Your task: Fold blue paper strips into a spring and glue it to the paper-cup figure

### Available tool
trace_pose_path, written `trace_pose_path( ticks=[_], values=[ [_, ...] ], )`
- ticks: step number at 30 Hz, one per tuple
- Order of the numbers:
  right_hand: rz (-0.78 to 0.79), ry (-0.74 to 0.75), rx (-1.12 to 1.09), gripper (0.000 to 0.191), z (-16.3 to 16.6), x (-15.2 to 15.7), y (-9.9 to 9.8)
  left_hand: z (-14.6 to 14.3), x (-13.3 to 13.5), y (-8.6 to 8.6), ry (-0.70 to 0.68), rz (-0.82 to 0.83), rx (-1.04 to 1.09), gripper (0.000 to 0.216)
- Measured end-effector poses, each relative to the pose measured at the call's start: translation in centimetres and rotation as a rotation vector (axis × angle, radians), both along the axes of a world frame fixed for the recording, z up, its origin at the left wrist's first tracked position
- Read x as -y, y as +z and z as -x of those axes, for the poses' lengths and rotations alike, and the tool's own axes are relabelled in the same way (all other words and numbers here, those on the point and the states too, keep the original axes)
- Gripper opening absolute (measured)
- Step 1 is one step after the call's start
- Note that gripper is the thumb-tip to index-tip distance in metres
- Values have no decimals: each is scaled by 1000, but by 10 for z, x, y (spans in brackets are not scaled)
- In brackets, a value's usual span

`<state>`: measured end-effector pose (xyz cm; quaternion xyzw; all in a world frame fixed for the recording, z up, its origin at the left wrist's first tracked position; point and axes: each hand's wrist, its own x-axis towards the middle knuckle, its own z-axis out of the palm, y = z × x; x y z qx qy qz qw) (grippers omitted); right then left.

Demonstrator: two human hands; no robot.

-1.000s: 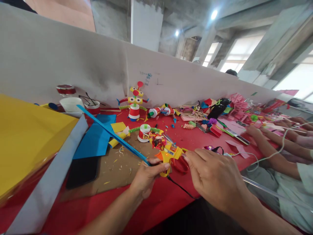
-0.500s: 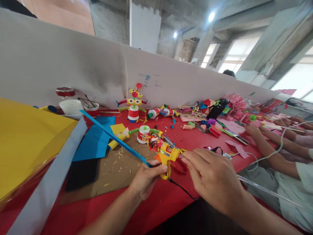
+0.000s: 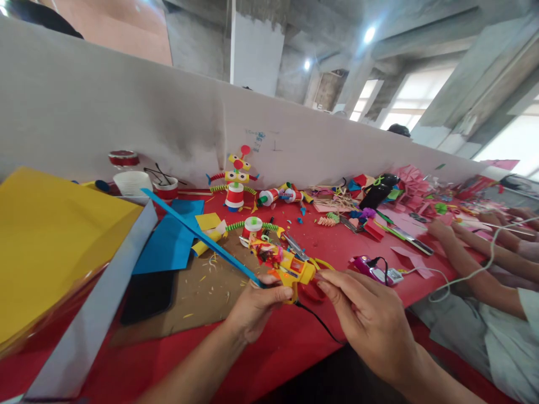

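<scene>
Glue gun (image 3: pixel 292 267), two o'clock from our left hand (image 3: pixel 259 306), which grips it and a blue strip (image 3: pixel 202 238) | right hand (image 3: pixel 370 314) at its four o'clock, whether pinching anything we can't tell | seemingly tending its rear; next calls for steadiness

"Where does your light come from?"
"Two ceiling lamps (image 3: pixel 369 35) flare ahead of you, and windows (image 3: pixel 416 98) glow washed-out toward your right."
"How sharp is your view?"
"Soft: you get a yellow sheet (image 3: pixel 63 241) stretched at the left edge, and handwriting (image 3: pixel 257 138) too blurred to read."
</scene>
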<state>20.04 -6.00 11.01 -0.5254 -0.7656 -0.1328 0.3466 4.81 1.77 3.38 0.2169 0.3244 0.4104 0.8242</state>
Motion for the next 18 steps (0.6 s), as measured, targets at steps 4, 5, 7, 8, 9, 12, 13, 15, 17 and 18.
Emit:
trace_pose_path(
  ticks=[4,5,7,8,9,12,13,15,17,18],
  values=[
    [180,3,-151,14,0,3,1,-2,-2,-1,23,-13,-29,46],
    [246,1,-200,14,0,3,2,-2,-2,-1,21,-23,-25,45],
    [395,2,-304,20,0,2,4,-2,-2,-1,10,-45,-21,43],
    [471,10,-353,24,-1,2,6,-2,-1,-1,9,-49,-22,42],
    [534,24,-393,28,-3,1,6,-2,-1,-1,19,-47,-25,43],
    [544,38,-425,25,-6,-1,8,-3,1,-1,62,-23,-23,46],
    [476,20,-402,19,-7,-2,8,-3,1,-1,70,-19,-22,47],
    [299,-34,-328,10,-8,-2,6,-3,2,0,63,-21,-17,46],
    [139,-60,-240,8,-8,-2,4,-3,3,1,45,-25,0,44],
    [72,-55,-192,10,-8,-2,4,-3,3,2,38,-23,10,44]
  ],
)
